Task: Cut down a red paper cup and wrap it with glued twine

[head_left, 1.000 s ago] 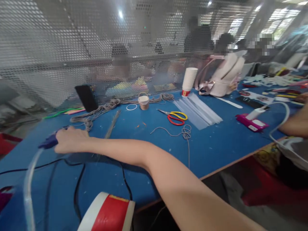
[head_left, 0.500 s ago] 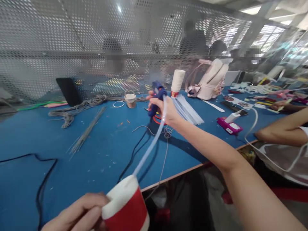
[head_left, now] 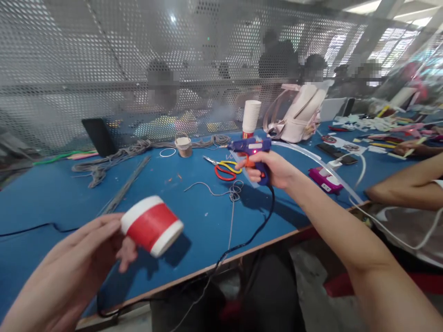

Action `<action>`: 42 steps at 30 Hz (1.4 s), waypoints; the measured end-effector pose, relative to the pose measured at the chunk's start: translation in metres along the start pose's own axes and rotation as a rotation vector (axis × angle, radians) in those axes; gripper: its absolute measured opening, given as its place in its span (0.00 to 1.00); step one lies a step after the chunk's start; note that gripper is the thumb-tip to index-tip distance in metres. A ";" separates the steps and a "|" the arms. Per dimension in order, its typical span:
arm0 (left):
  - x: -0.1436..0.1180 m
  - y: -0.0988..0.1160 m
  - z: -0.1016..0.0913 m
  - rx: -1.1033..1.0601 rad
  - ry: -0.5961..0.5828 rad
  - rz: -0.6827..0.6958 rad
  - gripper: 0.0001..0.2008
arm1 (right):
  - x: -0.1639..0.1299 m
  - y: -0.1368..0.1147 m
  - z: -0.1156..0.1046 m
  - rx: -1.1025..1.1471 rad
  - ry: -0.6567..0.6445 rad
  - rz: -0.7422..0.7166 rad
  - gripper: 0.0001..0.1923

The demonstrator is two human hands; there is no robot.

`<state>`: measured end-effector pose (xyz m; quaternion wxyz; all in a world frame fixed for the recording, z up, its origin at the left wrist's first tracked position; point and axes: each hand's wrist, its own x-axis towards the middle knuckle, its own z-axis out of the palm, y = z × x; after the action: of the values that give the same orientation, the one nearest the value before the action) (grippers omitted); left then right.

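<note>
Glue gun one, right hand; cup one, left hand.

A: Where is there open room on the table?

B: The bare blue stretch between the two hands, in front of the red and white cup.

A: What blocks the far side?

B: Scissors, a loose grey cord, a rope bundle and a stack of paper cups. The mesh screen closes the back. On the right, another person's arm lies across the table edge.
</note>
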<state>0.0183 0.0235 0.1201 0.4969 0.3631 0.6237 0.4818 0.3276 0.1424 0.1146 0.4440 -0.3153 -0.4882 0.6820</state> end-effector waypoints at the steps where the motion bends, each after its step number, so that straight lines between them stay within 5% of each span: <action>1: 0.011 0.005 0.007 -0.026 -0.031 0.032 0.05 | -0.007 0.002 0.008 -0.084 -0.057 0.012 0.05; 6: 0.051 0.010 0.049 -0.120 -0.162 0.047 0.03 | -0.018 0.024 0.047 -0.577 -0.149 -0.020 0.06; 11: 0.069 -0.005 0.057 -0.108 -0.268 0.033 0.06 | -0.012 0.046 0.062 -0.854 0.062 -0.203 0.05; 17: 0.068 -0.022 0.051 -0.115 -0.298 0.035 0.12 | -0.016 0.057 0.063 -0.760 -0.002 -0.135 0.07; 23: 0.059 -0.026 0.050 0.060 -0.168 0.117 0.16 | -0.021 0.064 0.066 -0.790 0.086 -0.053 0.03; 42: 0.061 -0.033 0.049 0.194 -0.185 0.192 0.15 | -0.019 0.071 0.067 -0.808 0.061 -0.101 0.04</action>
<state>0.0515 0.0834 0.0695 0.4667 0.5101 0.5813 0.4291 0.2560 0.0902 0.0690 0.3316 -0.4603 -0.7182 0.4031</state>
